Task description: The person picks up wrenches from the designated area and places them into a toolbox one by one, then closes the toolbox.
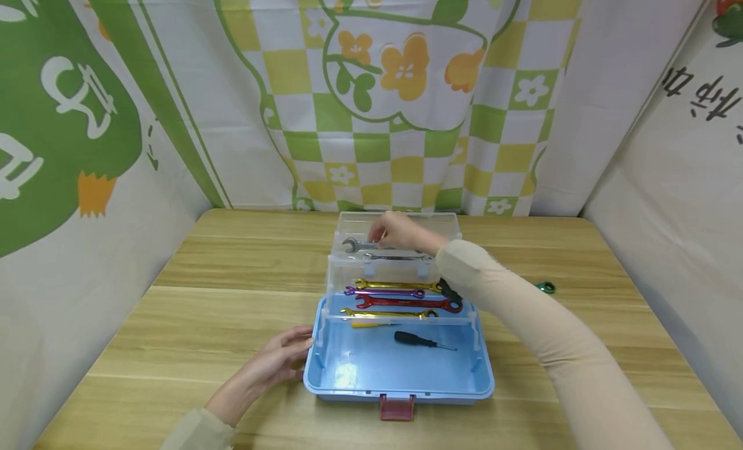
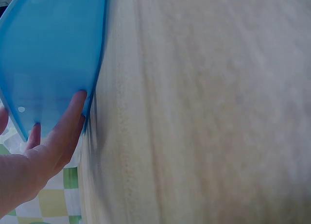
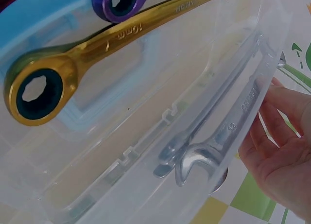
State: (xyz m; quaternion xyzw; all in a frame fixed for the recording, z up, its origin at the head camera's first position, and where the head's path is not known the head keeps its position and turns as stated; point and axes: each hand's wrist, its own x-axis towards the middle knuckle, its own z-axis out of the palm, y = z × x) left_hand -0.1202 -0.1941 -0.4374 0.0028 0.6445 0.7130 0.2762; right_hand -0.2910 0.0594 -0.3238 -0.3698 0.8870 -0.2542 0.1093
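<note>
Silver and open-ended, a wrench [image 1: 361,245] is pinched in the person's right grip [image 1: 396,231], its forked end poking out to the left of the fingers, over the far clear plastic tray [image 1: 348,221] of a blue toolbox [image 1: 397,393]. A second silver wrench [image 1: 397,257] lies just below that grip, toward the person. The left grip [image 1: 281,358] holds nothing; its loosely extended fingers rest against the toolbox's left wall. Nearer than the silver pair, a lower clear tray [image 1: 341,273] shows gold, purple and red wrenches [image 1: 400,302] lying side by side. A black-handled screwdriver [image 1: 415,339] lies in the toolbox's base. The toolbox stands open on a wood-grain tabletop [image 1: 244,276].
</note>
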